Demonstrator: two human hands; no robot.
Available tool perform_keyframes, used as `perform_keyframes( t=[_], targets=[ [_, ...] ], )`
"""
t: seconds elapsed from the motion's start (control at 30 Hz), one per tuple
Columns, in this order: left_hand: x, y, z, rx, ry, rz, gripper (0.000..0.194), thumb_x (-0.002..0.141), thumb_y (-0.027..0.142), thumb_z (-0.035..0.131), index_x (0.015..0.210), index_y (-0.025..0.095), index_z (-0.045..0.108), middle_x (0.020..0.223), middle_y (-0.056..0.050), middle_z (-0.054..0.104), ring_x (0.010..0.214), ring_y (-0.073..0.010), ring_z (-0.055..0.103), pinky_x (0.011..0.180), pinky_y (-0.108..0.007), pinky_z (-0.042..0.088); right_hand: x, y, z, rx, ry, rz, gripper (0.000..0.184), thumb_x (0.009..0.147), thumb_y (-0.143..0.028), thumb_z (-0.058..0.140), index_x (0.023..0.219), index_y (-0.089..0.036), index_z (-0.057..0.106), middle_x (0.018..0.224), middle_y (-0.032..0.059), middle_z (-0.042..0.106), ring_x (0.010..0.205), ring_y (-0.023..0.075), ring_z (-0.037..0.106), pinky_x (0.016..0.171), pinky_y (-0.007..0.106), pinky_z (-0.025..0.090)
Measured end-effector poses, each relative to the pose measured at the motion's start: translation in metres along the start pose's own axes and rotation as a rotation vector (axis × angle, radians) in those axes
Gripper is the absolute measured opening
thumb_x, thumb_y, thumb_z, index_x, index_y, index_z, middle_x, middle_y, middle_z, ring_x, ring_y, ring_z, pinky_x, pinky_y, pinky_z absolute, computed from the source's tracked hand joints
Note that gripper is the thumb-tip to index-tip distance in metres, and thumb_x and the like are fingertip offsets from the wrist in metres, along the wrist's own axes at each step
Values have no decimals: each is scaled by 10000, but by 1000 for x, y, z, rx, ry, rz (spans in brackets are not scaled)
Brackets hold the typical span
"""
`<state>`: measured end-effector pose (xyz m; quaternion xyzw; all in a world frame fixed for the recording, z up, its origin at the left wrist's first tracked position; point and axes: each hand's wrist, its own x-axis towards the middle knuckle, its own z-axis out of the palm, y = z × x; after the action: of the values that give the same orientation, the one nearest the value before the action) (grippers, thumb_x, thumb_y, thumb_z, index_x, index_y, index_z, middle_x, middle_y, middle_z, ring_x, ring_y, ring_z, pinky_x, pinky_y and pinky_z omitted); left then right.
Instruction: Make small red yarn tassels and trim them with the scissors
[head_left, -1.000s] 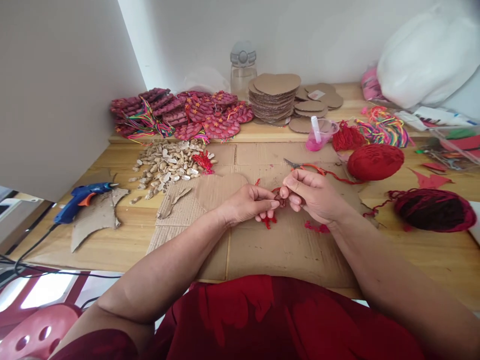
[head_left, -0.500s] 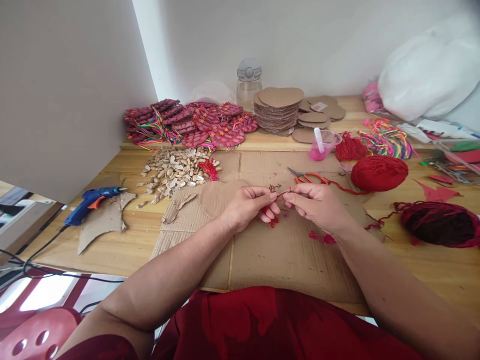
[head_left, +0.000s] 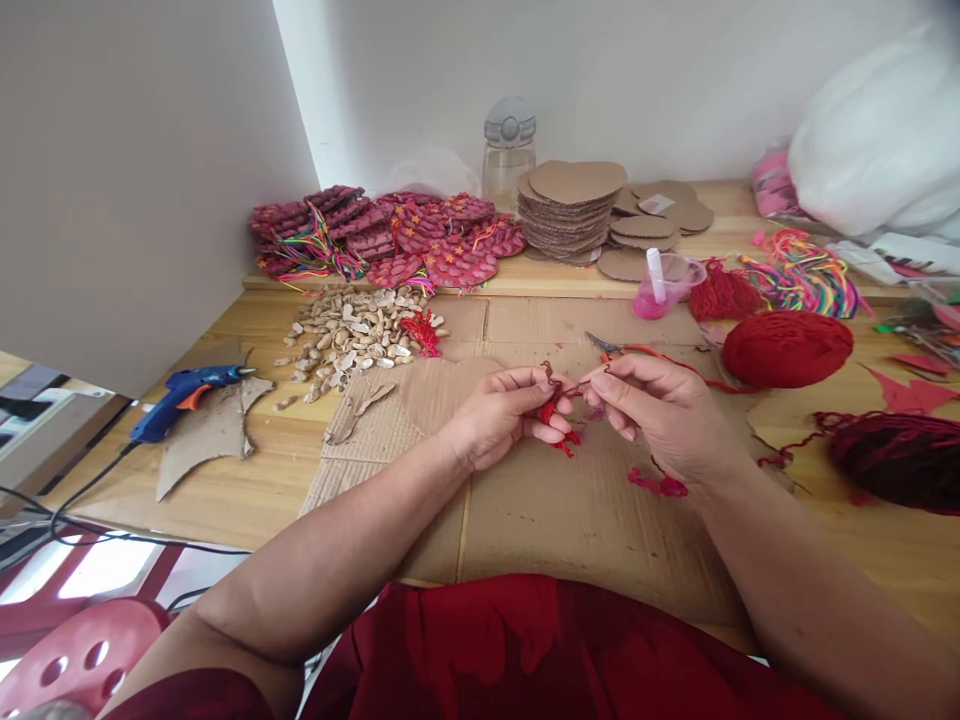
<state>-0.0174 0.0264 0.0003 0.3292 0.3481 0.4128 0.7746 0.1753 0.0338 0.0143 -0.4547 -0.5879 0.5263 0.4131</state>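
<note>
Over the cardboard sheet (head_left: 555, 520), my left hand (head_left: 502, 415) is closed on a small bundle of red yarn (head_left: 564, 440), whose loose ends hang below the fingers. My right hand (head_left: 652, 405) pinches a dark red strand of yarn that stretches across from the left hand. More of this strand trails beneath the right wrist as a curly pink-red length (head_left: 658, 486), leading toward the dark red yarn ball (head_left: 900, 460). Just behind the right hand lie orange-handled scissors (head_left: 604, 345), their handles partly hidden. A bright red yarn ball (head_left: 787, 348) sits further right.
Peanut shells (head_left: 360, 335) with a red yarn tassel (head_left: 422, 333) lie back left. A blue glue gun (head_left: 184, 400) rests on a cardboard scrap at left. Behind stand decorated pink pieces (head_left: 435, 240), stacked cardboard shapes (head_left: 572, 210), a bottle (head_left: 510, 150) and a pink cup (head_left: 651, 298).
My right hand has moved right, away from the left, widening the gap with the strand between them. More red yarn shows under my left fingers. The view has shifted slightly.
</note>
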Motion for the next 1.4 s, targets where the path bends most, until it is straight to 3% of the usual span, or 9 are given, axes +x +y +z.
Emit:
perform_keyframes(
  t=[0.2,0.47,0.63,0.77,0.83,0.97,1.1,1.23,1.4],
  targets=[
    [-1,0,0,-32,-49,-16,237,735,112,711,972,106,705,818,-61,706,674,-129,688,654,-250,584,0,-1,3,30,23,18,228,799,-436,730,794,-213,686,692,3,637,461,74,470,385,218,343],
    [-1,2,2,-66,42,15,157,892,234,624,904,91,689,754,-50,688,625,-127,697,557,-217,583,-2,1,6,73,39,-51,187,794,-408,744,806,-224,711,722,4,658,456,74,472,386,231,336],
    [0,1,1,-80,77,66,176,855,276,678,899,106,663,718,-12,650,570,-129,694,494,-197,565,-6,4,6,103,4,-123,98,821,-337,737,855,-245,740,696,1,640,502,90,480,435,246,357],
    [-1,0,1,-42,62,121,298,783,359,750,898,107,639,646,33,571,513,-133,676,434,-185,537,-9,-4,10,225,-38,-186,77,796,-306,760,818,-243,721,871,26,684,590,104,533,522,273,426],
    [-2,0,2,7,60,145,349,765,404,760,901,113,623,635,41,558,503,-135,671,426,-190,537,-10,-10,11,345,-92,-113,130,785,-329,765,792,-237,673,939,28,693,576,99,537,491,262,420],
    [-2,0,5,98,96,213,358,781,439,734,888,126,597,621,45,561,485,-138,664,405,-195,532,-11,-15,12,465,-186,110,199,819,-369,728,827,-235,581,736,-15,649,507,93,523,416,213,389],
    [-1,-2,5,202,111,252,332,821,451,688,904,146,586,603,44,579,469,-132,657,396,-190,528,-10,-9,14,250,-165,177,212,837,-383,706,896,-209,600,606,-44,574,458,77,485,396,193,382],
    [-1,-5,6,280,97,265,330,825,469,680,892,161,581,604,44,586,448,-122,641,390,-196,531,-9,-5,18,34,-174,196,250,823,-407,710,897,-175,652,503,-67,496,394,46,373,350,175,262],
    [-2,-8,7,299,83,255,356,834,493,662,917,153,599,595,42,573,449,-120,637,398,-199,535,-9,-1,21,45,-136,215,247,798,-409,722,800,-167,670,447,-82,436,366,29,293,338,183,193]
  ],
)
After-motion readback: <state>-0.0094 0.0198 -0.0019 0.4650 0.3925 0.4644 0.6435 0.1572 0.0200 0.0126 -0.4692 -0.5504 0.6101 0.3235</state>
